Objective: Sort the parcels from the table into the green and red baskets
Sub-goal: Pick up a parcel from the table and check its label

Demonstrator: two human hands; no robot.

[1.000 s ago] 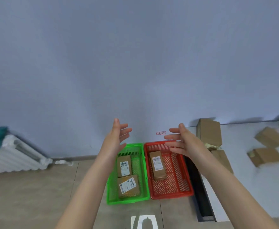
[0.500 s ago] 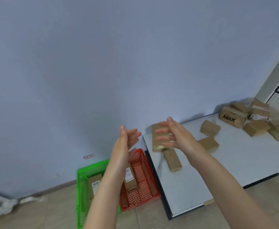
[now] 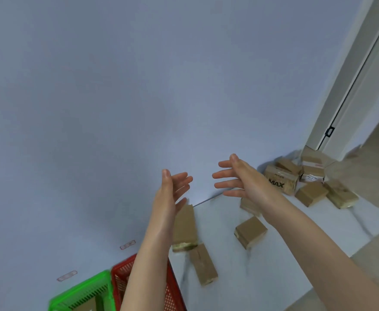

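Note:
Both hands are raised in front of the wall, palms facing each other, fingers spread and holding nothing. My left hand hovers above a tall brown parcel at the white table's left end. My right hand is above the table's middle, over a partly hidden parcel. A cube-shaped parcel and a long flat parcel lie nearer me. The green basket and red basket stand on the floor at the bottom left, partly hidden by my left forearm.
A pile of several cardboard parcels, one printed "MAX", lies at the table's far right end by the wall. A white door frame rises at the right. The blue wall runs right behind the table.
The view has swung right from the baskets to the table. Both hands moved with it, staying open and empty, and now hover over the parcels.

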